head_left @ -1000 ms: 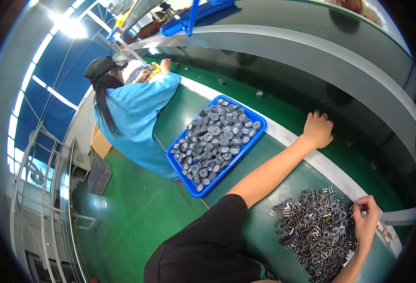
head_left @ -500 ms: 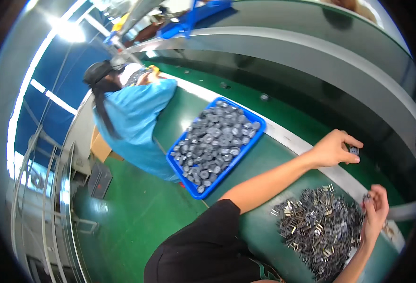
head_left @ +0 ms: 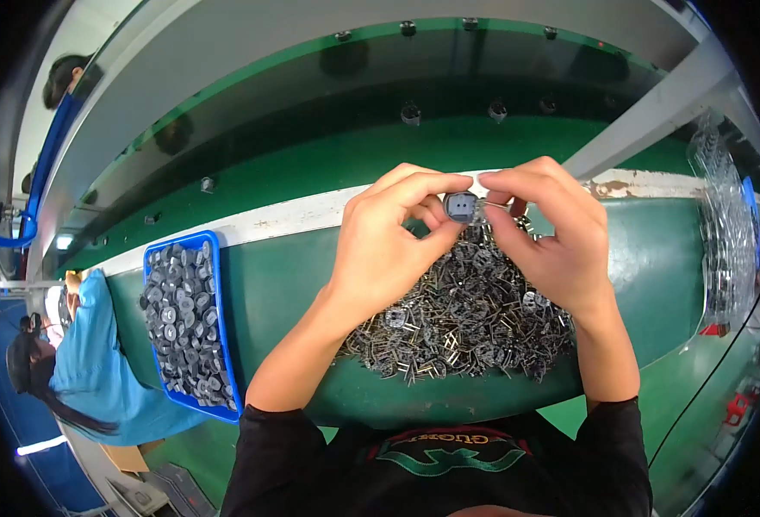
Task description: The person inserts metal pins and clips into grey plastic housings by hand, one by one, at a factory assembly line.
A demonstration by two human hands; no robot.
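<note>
A small grey part [head_left: 461,207] is being pinched between the thumb and fingers of the left hand [head_left: 389,241], above the far edge of the green bench [head_left: 294,284]. A thin metal piece [head_left: 494,205], touching the part, is being pinched by the fingertips of the right hand [head_left: 552,233]. A heap of metal clips [head_left: 466,323] is lying under both hands, near the bench's near edge. A blue tray [head_left: 225,345] of grey parts is sitting toward the left end, beside a person in blue [head_left: 96,379].
</note>
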